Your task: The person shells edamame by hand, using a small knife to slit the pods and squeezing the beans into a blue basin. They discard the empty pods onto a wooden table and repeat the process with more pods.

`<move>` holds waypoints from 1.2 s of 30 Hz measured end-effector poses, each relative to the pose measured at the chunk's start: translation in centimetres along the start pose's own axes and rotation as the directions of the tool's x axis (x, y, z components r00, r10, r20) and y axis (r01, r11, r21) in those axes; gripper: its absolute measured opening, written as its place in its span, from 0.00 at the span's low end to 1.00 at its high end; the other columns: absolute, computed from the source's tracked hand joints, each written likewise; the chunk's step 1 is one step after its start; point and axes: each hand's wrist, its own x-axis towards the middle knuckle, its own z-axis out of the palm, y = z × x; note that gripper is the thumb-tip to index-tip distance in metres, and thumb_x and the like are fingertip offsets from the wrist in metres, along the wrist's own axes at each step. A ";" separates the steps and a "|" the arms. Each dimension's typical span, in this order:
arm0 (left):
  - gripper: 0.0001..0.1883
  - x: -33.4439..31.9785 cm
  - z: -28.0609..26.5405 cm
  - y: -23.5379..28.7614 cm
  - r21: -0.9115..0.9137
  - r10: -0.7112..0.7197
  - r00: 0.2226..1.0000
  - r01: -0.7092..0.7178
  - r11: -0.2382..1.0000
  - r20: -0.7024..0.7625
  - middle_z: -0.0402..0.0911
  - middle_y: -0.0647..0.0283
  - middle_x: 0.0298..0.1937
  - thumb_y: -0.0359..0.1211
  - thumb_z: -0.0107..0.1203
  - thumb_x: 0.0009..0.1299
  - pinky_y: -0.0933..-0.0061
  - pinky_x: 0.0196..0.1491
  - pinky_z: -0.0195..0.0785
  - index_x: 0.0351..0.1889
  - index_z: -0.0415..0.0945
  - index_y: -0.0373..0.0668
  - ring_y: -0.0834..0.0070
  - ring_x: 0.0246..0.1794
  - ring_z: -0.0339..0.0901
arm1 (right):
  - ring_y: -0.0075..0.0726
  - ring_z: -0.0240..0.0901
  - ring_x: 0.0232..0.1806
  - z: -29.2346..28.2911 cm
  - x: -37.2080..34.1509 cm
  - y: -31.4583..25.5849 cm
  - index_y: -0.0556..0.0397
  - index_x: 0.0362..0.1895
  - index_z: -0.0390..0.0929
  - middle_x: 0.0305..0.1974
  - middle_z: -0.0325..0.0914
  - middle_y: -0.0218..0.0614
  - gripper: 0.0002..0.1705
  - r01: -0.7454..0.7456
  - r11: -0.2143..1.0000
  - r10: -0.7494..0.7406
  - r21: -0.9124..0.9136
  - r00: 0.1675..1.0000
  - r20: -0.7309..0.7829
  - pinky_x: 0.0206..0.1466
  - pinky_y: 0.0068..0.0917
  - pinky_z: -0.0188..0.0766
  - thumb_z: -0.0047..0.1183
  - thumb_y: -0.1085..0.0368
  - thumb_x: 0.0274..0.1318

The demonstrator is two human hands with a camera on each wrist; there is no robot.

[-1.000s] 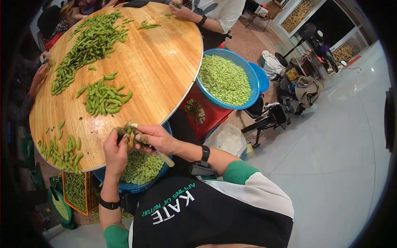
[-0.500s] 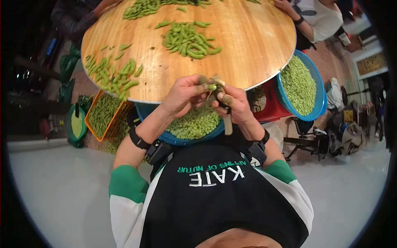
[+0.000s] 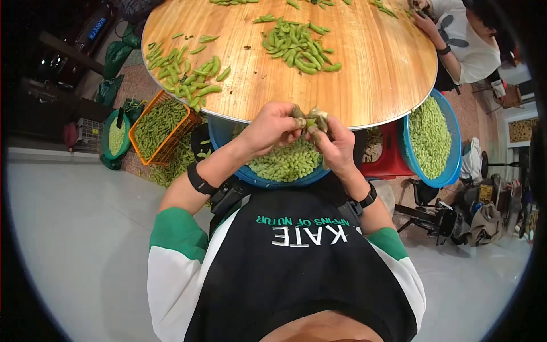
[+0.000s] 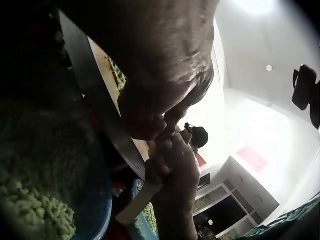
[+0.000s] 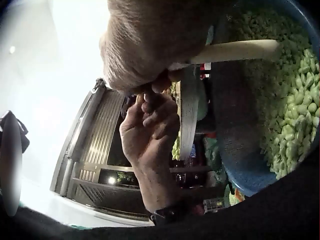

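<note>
Both hands meet over the table's near edge, fingertips close together. My left hand pinches a green edamame pod between thumb and fingers. My right hand is at the pod's other side, thumb bent toward it. From the right hand's curled fingers sticks a long pale handle, seen also in the left wrist view; the tool's working end is hidden. Below the hands is a blue basin of shelled green beans.
On the round wooden table lie pod piles at the middle and left. An orange crate of pods stands at the left. Another blue basin of beans rests by a red stool at right. Another person sits across.
The head view has swung left and down, so the table and basins sit further right in it. Both hands stay together at the pod; the pale handle is now mostly hidden from above.
</note>
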 end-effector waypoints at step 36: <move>0.07 9.2 -4.2 4.7 0.925 0.610 0.696 -0.269 -0.267 0.379 0.74 0.53 0.37 0.22 0.50 0.56 0.61 0.46 0.70 0.32 0.75 0.38 0.55 0.43 0.73 | 0.21 0.68 0.26 -1.3 -0.9 -1.7 0.60 0.55 0.70 0.28 0.76 0.31 0.18 -0.207 0.976 0.215 -0.061 0.960 0.178 0.31 0.21 0.66 0.44 0.68 0.61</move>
